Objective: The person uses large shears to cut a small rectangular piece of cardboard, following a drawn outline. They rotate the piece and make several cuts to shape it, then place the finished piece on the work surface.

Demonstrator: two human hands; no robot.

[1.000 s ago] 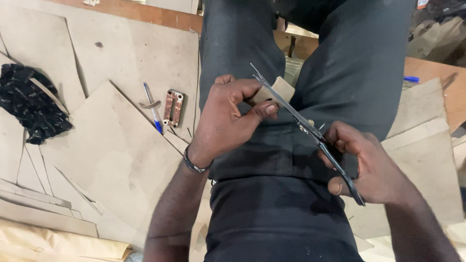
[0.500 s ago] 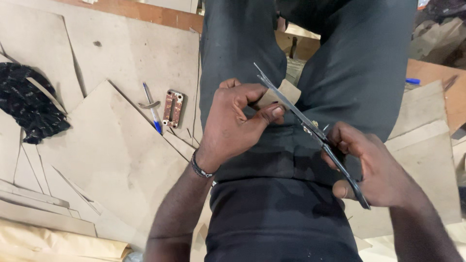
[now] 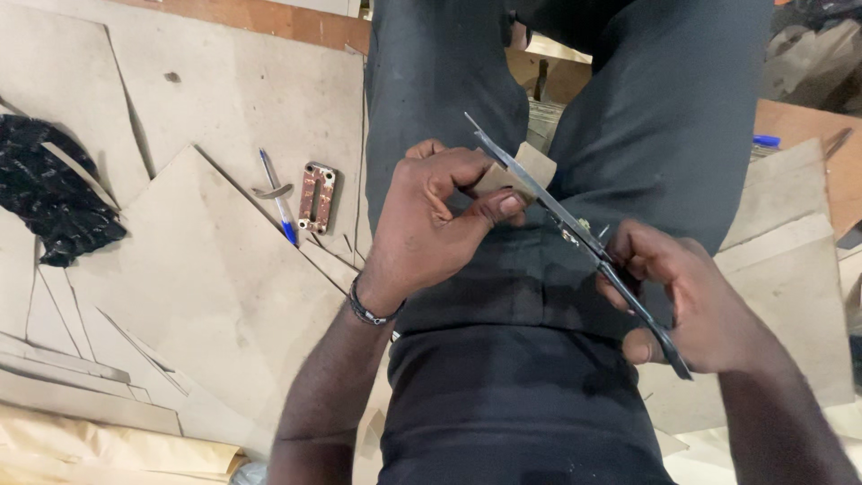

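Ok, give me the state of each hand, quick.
Left hand: closed, pinching a small cardboard piece.
Right hand: closed on the scissors handles.

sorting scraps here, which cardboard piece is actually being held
The small tan cardboard piece pinched in the left hand, against the scissors the right hand holds. The big sheets lie flat, untouched.

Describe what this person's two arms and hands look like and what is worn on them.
Both forearms are bare, with no sleeves in view and no gloves. The left hand has a dark beaded bracelet around its wrist. The right hand shows no ring, watch or band. Fingernails are short and unpainted.
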